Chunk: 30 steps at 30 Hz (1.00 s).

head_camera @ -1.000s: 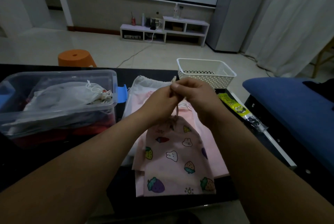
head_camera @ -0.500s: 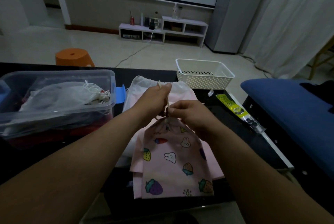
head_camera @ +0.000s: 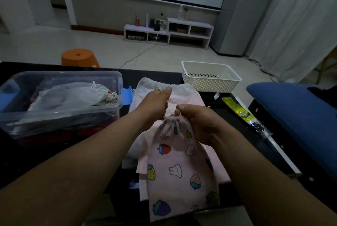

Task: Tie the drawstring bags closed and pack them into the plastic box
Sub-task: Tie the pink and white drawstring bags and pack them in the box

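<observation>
A pink drawstring bag (head_camera: 179, 167) printed with strawberries and rabbits lies on the dark table, its neck gathered tight. My left hand (head_camera: 155, 104) pinches the drawstring above and left of the neck. My right hand (head_camera: 197, 122) grips the other end of the string at the neck, and a short taut length runs between them. Under it lie a plain pink bag (head_camera: 184, 99) and a white bag (head_camera: 145, 87). The clear plastic box (head_camera: 60, 98) stands at the left and holds a tied white bag (head_camera: 73, 94) and other cloth.
A white perforated basket (head_camera: 209, 76) stands at the table's back right. A yellow-and-black packet (head_camera: 242, 112) lies by the right edge. A blue cushion (head_camera: 295, 112) is at the right. An orange stool (head_camera: 79, 58) stands behind the table.
Both hands have come down from a raised pinch and drawn apart. The string is now stretched between them and the bag's neck is pulled tighter.
</observation>
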Available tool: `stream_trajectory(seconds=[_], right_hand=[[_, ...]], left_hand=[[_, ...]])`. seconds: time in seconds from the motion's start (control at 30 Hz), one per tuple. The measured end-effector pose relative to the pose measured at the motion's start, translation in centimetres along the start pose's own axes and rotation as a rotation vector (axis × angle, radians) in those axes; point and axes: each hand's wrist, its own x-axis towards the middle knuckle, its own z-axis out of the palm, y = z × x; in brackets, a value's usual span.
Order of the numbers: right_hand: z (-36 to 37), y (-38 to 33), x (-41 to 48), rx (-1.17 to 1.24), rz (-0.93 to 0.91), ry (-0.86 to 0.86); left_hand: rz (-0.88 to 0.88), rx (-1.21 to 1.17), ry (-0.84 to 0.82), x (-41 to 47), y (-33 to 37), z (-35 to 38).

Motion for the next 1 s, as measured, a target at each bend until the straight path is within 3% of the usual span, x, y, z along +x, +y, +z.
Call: stream_trajectory(seconds=[0.2,0.33,0.47,0.63,0.9,1.0], right_hand=[[-0.6,1.0,1.2,-0.090,0.050,0.242],[-0.9,1.5,1.8,-0.097,0.061,0.345],[-0.4,1.1,0.8,-0.356,-0.001,0.327],[0.2,1.1,0.3,-0.693,-0.162,0.236],[0.0,1.8,0.5,-0.823,-0.259,0.084],[-0.1,1.7,0.5,-0.831,-0.261,0.079]], left_hand=[[-0.177,-0.166,-0.028,-0.2,-0.1,-0.6],[-0.188,-0.274,0.092,-0.4,-0.4,-0.4],[-0.058,-0.250,0.098,-0.1,-0.1,-0.5],[0.043,-0.218,-0.027,-0.2,0.0,-0.1],[0.088,-0.198,-0.177,-0.8,0.2,0.2],[0.078,0.026,-0.236,-1.4,0.5,0.3]])
